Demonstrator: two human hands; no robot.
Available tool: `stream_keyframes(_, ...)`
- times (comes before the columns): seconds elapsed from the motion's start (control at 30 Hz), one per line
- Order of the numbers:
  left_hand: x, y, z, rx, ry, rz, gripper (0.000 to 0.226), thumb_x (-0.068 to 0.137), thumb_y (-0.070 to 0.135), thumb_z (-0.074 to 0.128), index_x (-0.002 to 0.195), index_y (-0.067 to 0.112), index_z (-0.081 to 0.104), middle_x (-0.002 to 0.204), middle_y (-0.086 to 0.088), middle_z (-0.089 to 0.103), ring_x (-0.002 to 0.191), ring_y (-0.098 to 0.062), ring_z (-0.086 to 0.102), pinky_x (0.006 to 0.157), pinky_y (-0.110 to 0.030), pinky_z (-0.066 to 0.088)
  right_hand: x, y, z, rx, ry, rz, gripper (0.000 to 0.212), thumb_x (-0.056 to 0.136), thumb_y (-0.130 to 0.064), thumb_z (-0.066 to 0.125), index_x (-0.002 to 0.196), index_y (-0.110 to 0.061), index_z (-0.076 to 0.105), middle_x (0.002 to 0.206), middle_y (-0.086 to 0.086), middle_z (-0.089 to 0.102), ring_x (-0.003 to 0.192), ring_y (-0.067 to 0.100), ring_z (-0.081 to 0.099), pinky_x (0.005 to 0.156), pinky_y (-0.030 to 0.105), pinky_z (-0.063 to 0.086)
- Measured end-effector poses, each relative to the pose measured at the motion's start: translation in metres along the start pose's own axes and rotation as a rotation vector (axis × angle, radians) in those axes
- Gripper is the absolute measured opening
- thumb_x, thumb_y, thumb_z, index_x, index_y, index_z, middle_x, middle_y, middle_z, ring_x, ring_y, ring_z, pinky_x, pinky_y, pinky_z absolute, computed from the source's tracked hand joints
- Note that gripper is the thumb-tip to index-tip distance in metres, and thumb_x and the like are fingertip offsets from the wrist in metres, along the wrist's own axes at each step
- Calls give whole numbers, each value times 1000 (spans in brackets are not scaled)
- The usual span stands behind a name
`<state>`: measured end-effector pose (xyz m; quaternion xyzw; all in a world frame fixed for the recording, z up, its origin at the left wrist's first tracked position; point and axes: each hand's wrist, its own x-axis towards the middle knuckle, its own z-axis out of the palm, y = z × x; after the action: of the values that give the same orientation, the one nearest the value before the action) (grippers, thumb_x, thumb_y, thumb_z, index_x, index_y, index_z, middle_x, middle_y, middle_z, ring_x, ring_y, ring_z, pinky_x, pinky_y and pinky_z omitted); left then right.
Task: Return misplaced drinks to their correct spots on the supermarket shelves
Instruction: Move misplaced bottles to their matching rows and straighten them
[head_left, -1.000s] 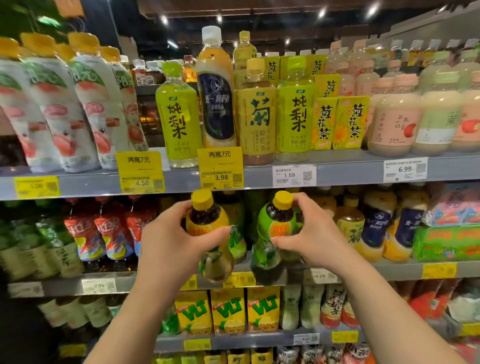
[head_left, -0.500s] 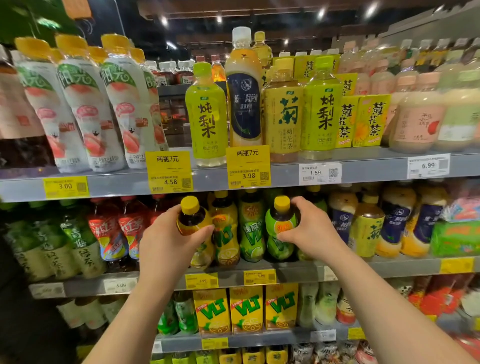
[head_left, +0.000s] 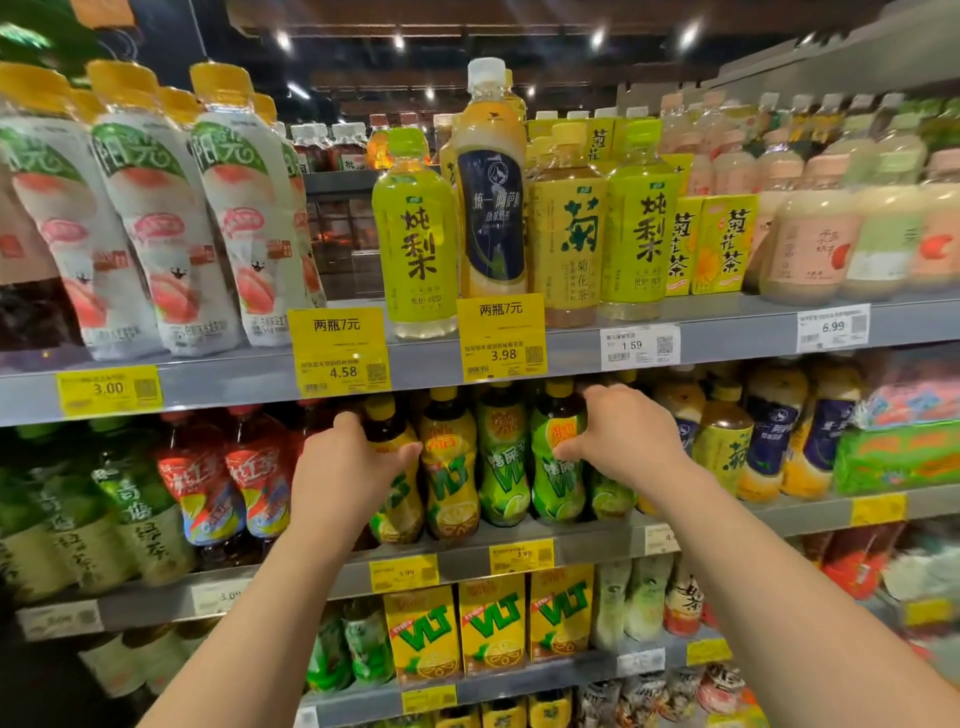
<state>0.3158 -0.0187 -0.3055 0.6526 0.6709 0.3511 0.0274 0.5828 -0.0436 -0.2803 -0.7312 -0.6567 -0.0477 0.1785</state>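
Observation:
My left hand (head_left: 347, 470) grips a yellow-label lemon tea bottle (head_left: 397, 499) with a yellow cap, standing on the middle shelf (head_left: 582, 543) beside another yellow lemon tea bottle (head_left: 450, 467). My right hand (head_left: 621, 441) grips a green-label lime tea bottle (head_left: 558, 467), also on the middle shelf, right of a matching green bottle (head_left: 501, 462). Both held bottles are upright in the row.
The top shelf (head_left: 727, 332) carries tall white peach drink bottles (head_left: 150, 208), green pear drinks (head_left: 418, 234), a dark-label milk tea bottle (head_left: 491, 197) and chrysanthemum tea. Red tea bottles (head_left: 257, 483) stand left of my left hand. Yellow lemon tea cartons (head_left: 491, 623) fill the shelf below.
Both hands pushed their bottles forward and onto the middle shelf, into the row of matching bottles. The view shifted left and closer.

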Motion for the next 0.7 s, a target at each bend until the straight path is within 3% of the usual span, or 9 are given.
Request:
stream_keyframes(0.17, 9, -5, 9, 2, 21, 38, 53, 73, 52, 77, 73, 7, 49, 75, -14, 58, 74, -34, 58, 58, -35, 40, -2, -3, 3, -70, 57, -1, 53, 78, -53, 74, 106, -16, 48, 105, 3, 65, 97, 27, 64, 64, 34, 43)
stream_keyframes(0.37, 12, -6, 12, 3, 25, 121, 49, 78, 41, 77, 83, 9, 40, 80, -17, 62, 81, -39, 61, 57, -36, 42, -4, -5, 10, -78, 36, -8, 50, 90, -46, 64, 121, -12, 46, 107, 8, 63, 96, 29, 63, 63, 35, 44)
stream_keyframes(0.53, 15, -11, 16, 43, -10, 169, 46, 84, 42, 69, 99, 2, 52, 81, -18, 62, 79, -40, 59, 58, -35, 39, -9, -9, 11, -10, -12, 23, 55, 90, -44, 66, 128, -13, 41, 104, 5, 60, 95, 27, 62, 67, 37, 52)
stream_keyframes(0.7, 12, -13, 13, 15, -41, 181, 48, 86, 41, 66, 109, 3, 48, 82, -15, 55, 79, -39, 56, 58, -35, 37, -26, -18, 15, 95, 140, 43, 62, 91, -40, 64, 144, -24, 36, 130, 0, 54, 98, 20, 64, 73, 38, 53)
